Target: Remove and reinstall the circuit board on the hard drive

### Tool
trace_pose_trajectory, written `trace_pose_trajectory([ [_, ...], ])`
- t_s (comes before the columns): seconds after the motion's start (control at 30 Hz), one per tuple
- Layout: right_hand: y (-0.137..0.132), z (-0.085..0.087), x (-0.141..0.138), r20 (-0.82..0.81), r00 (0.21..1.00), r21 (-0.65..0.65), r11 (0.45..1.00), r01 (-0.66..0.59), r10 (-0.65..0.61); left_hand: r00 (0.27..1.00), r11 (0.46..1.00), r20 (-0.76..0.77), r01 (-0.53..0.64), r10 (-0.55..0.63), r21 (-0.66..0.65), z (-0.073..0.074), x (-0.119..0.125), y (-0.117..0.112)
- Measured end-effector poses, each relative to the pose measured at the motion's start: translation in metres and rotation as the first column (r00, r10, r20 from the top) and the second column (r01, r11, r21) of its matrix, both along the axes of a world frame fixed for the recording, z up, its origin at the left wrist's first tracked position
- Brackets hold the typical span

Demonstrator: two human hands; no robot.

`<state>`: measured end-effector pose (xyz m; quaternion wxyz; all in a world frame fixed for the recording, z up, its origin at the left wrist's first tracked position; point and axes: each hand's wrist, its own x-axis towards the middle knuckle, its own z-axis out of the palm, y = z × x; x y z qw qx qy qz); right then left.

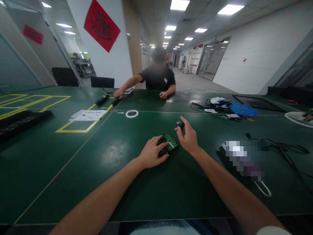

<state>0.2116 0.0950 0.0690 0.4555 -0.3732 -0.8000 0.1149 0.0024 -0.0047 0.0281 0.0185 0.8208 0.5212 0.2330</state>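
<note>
A small green circuit board (171, 142) with black parts lies on the green table (114, 182). Over its left side rests my left hand (153, 152), thumb and fingers around the black part, steadying it against the tabletop. My right hand (188, 137) pinches the dark handle of a small screwdriver (181, 125) between thumb and fingers. Its thin shaft slants down towards the board's right part. Whether the tip touches a screw is too small to tell.
Across the table a person (158, 73) reaches for a black tool (115, 101). A white tape roll (132, 114), paper sheets (85, 115) and yellow tape lines (73, 131) lie left. Rightward are a blue pouch (243, 109), pliers (230, 118), black cables (281, 145) and a blurred-out object (244, 160).
</note>
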Motion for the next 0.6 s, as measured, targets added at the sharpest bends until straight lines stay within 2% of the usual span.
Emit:
trace_pose_trajectory([
  [0.13, 0.004, -0.008, 0.0, -0.04, 0.994, 0.01, 0.995, 0.102, -0.101, 1.0, 1.0, 0.023, -0.017, 0.017, 0.01, -0.002, -0.001, -0.002],
  [0.3, -0.004, -0.011, 0.004, -0.041, 0.999, 0.067, 0.998, 0.016, -0.014, 1.0, 1.0, 0.0, -0.019, 0.019, 0.003, -0.003, -0.003, -0.008],
  [0.47, -0.008, -0.005, 0.007, -0.021, 0.997, 0.058, 0.996, 0.071, -0.07, 1.0, 1.0, -0.008, -0.024, 0.024, -0.007, -0.003, -0.002, -0.008],
  [0.6, -0.01, -0.002, 0.008, -0.026, 0.998, 0.089, 0.995, 0.052, -0.05, 1.0, 1.0, -0.011, -0.022, 0.022, -0.014, -0.004, -0.002, -0.007],
])
